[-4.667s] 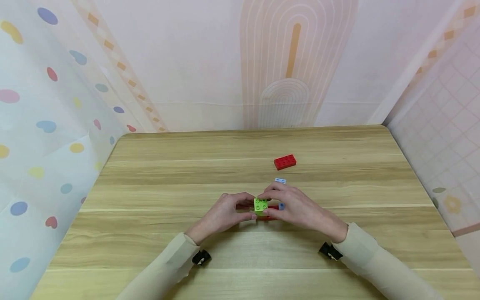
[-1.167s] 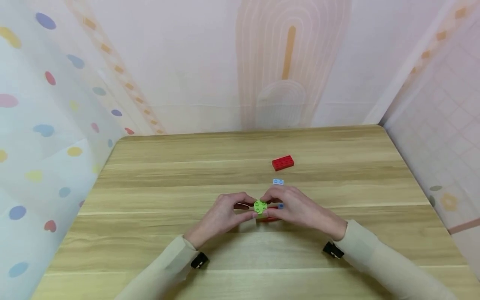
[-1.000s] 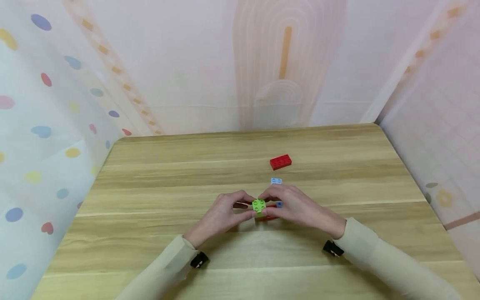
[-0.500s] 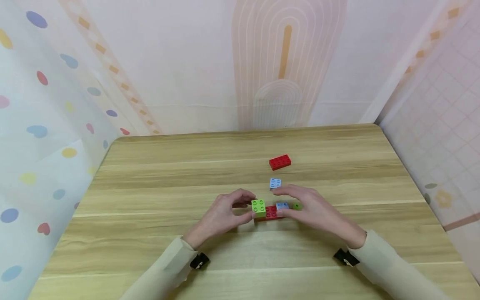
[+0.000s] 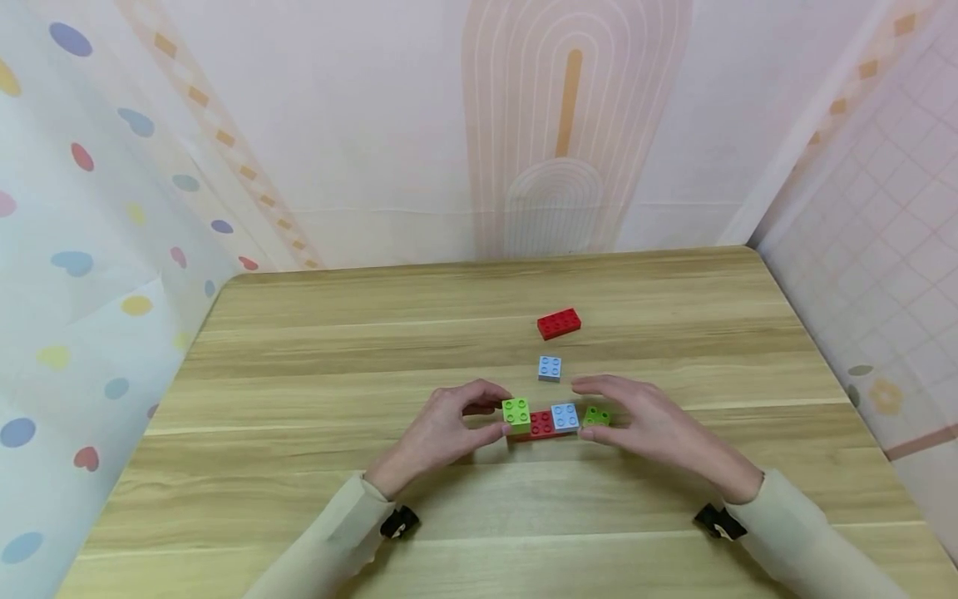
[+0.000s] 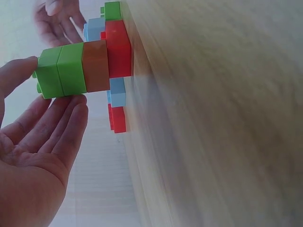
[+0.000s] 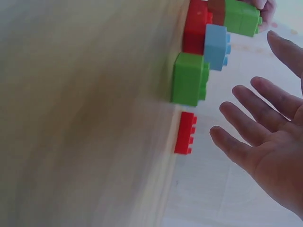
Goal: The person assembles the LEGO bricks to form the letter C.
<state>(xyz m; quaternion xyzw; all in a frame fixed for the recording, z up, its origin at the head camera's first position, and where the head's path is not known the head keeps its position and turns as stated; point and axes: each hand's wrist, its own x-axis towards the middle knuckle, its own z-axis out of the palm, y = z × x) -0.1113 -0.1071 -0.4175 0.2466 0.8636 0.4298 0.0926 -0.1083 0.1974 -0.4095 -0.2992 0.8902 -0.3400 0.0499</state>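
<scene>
Fingers (image 6: 59,112) of left hand (image 5: 449,424) pinching green stack (image 5: 516,416), of right hand (image 5: 654,423) spread beside green brick (image 5: 597,415)

Free, head view: bare tabletop (image 5: 329,349), left of centre; lower centre, between the sleeves (image 5: 322,537). Obstacles, centre: green-topped stack (image 5: 516,415) in left hand (image 5: 447,426); blue block (image 5: 565,417) on red base (image 5: 540,424); green block (image 5: 597,415) beside right hand (image 5: 649,422). Above these: second blue block (image 5: 550,368), red brick (image 5: 559,324).

Green blocks (image 6: 71,71): smooth plastic, soft sheen
Far red brick (image 5: 559,324): studded plastic
Tabletop (image 5: 337,349): wood-grained, smooth
Left sleeve (image 5: 322,541): matt cloth
Backdrop (image 5: 382,125): matt, creased, cloth-like
</scene>
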